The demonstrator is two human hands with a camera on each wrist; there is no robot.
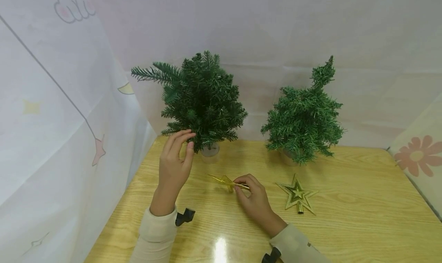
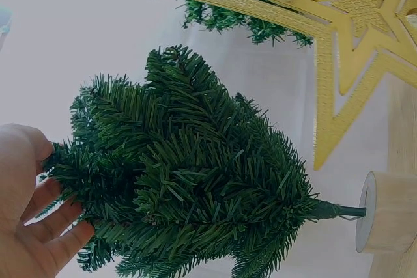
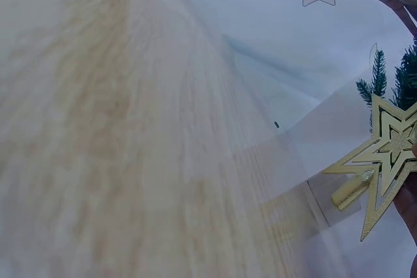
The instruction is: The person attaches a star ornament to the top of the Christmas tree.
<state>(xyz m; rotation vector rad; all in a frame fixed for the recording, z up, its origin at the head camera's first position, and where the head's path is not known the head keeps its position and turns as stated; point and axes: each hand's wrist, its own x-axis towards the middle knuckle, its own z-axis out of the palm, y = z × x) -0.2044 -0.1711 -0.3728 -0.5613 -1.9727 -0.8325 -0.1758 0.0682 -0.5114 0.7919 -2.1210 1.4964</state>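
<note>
i find both bristly green trees [image 1: 207,98] [image 1: 305,121] undecorated. left hand [image 1: 174,161], fingers spread; right hand [image 1: 255,199] pinches one gold five-pointed star [image 1: 226,180], second star [image 1: 297,194] lying right.

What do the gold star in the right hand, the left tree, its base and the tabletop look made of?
Gold star in right hand: probably plastic, grainy outer band, smoother inner one.
Left tree: likely plastic; flat, strip-like green needles.
Base: pale, smooth; wood or plastic, can't tell.
Tabletop: wood or laminate; visible grain, glossy light reflection.
</note>
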